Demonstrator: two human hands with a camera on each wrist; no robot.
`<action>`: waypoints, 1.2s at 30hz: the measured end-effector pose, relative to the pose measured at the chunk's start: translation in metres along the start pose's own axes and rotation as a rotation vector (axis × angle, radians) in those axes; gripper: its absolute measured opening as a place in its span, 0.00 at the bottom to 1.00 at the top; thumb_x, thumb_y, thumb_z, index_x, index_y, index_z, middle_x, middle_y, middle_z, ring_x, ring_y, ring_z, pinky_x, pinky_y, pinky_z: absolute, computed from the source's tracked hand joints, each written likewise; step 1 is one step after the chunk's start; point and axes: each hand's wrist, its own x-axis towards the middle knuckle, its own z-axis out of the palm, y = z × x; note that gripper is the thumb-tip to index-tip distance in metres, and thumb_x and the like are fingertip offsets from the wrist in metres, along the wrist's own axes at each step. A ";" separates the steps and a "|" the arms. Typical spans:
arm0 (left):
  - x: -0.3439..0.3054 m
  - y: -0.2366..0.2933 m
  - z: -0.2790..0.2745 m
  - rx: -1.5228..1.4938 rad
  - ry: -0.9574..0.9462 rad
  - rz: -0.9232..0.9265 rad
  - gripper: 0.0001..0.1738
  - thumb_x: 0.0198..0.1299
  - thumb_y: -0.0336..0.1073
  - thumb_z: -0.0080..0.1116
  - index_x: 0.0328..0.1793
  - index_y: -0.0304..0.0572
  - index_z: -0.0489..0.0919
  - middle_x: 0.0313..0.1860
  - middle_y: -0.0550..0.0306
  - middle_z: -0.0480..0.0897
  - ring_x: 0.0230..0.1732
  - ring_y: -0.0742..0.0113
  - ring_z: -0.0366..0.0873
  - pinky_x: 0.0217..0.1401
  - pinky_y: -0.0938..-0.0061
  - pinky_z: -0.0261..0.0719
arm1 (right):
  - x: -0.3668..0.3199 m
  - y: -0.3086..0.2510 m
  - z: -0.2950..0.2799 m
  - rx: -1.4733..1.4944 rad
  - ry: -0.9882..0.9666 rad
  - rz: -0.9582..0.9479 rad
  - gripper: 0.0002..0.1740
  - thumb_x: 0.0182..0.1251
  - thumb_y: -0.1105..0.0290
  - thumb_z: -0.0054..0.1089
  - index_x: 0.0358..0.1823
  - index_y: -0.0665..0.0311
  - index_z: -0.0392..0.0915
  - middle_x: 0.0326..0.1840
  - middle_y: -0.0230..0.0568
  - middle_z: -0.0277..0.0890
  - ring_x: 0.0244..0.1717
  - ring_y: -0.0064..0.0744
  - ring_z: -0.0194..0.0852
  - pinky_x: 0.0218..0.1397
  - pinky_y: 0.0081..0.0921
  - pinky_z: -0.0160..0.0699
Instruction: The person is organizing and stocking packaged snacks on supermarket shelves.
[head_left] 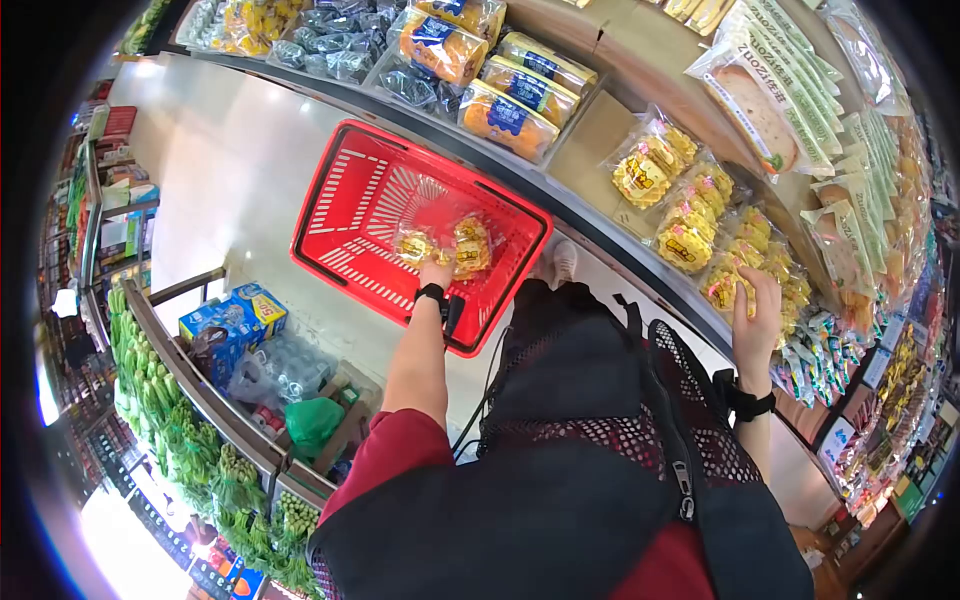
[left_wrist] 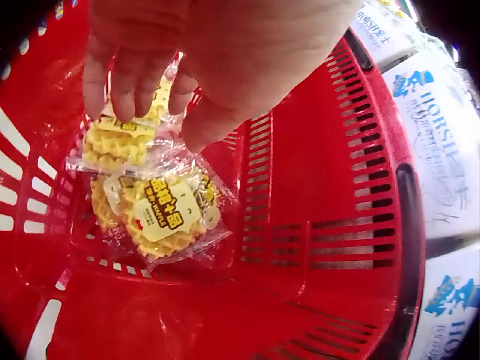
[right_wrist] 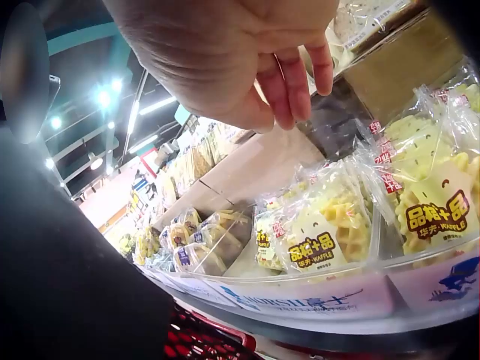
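Note:
My left hand [head_left: 435, 273] is down in the red basket [head_left: 330, 215], beside two packs of yellow waffles [head_left: 472, 248]. In the left wrist view the left hand [left_wrist: 202, 75] hangs over the waffle packs [left_wrist: 165, 214], thumb apart from the fingers; its fingertips overlap the upper pack, and contact is unclear. Over the shelf, my right hand [head_left: 757, 320] is at the nearest waffle packs [head_left: 722, 287]. Seen from the right wrist, the right hand [right_wrist: 240, 60] has relaxed fingers with nothing between them, above the bagged waffles [right_wrist: 319, 232].
More waffle packs [head_left: 688, 225], bagged rolls [head_left: 508, 118] and flat bread packs [head_left: 755, 105] stand on the shelf. A blue box [head_left: 235, 325] and green vegetables [head_left: 175, 400] are at the left. The shelf's front edge [head_left: 590, 235] runs between basket and goods.

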 end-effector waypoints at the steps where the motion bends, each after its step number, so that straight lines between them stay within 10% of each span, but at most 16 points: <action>1: 0.007 -0.002 0.010 -0.007 -0.009 0.001 0.32 0.52 0.48 0.62 0.60 0.37 0.74 0.56 0.39 0.78 0.60 0.49 0.75 0.63 0.63 0.70 | 0.001 -0.001 -0.001 -0.027 -0.008 -0.028 0.11 0.61 0.81 0.56 0.44 0.66 0.76 0.45 0.45 0.76 0.50 0.44 0.73 0.55 0.34 0.69; 3: 0.019 0.007 0.026 0.049 0.160 0.226 0.32 0.52 0.47 0.61 0.61 0.36 0.72 0.56 0.39 0.77 0.59 0.45 0.74 0.63 0.61 0.70 | -0.001 -0.004 -0.004 -0.044 -0.033 -0.020 0.10 0.60 0.82 0.56 0.44 0.67 0.76 0.45 0.45 0.76 0.49 0.44 0.73 0.55 0.35 0.69; 11: 0.041 0.045 0.038 0.564 -0.037 0.154 0.36 0.55 0.38 0.57 0.71 0.46 0.60 0.69 0.53 0.66 0.71 0.50 0.58 0.69 0.56 0.62 | -0.013 -0.003 -0.019 -0.123 -0.135 -0.030 0.09 0.59 0.83 0.56 0.41 0.68 0.76 0.42 0.45 0.76 0.45 0.44 0.72 0.50 0.34 0.70; 17: 0.021 0.045 0.028 0.848 -0.074 0.215 0.17 0.63 0.38 0.44 0.52 0.50 0.82 0.60 0.54 0.75 0.67 0.52 0.65 0.63 0.52 0.64 | -0.014 -0.005 -0.015 -0.094 -0.102 -0.034 0.08 0.59 0.83 0.56 0.40 0.68 0.76 0.40 0.45 0.77 0.45 0.43 0.73 0.51 0.34 0.69; 24: -0.007 0.045 -0.006 0.547 0.262 0.668 0.07 0.53 0.37 0.58 0.34 0.45 0.81 0.39 0.54 0.79 0.54 0.54 0.73 0.55 0.58 0.70 | -0.006 -0.007 -0.003 -0.021 -0.088 -0.070 0.08 0.58 0.82 0.57 0.39 0.66 0.77 0.39 0.43 0.76 0.43 0.43 0.73 0.49 0.34 0.69; 36: -0.190 0.250 -0.187 -0.149 0.518 1.239 0.08 0.53 0.25 0.61 0.38 0.43 0.77 0.45 0.58 0.82 0.53 0.56 0.76 0.56 0.63 0.69 | 0.011 -0.005 0.011 0.101 0.060 -0.116 0.08 0.57 0.80 0.58 0.38 0.65 0.77 0.39 0.43 0.76 0.44 0.45 0.72 0.49 0.36 0.69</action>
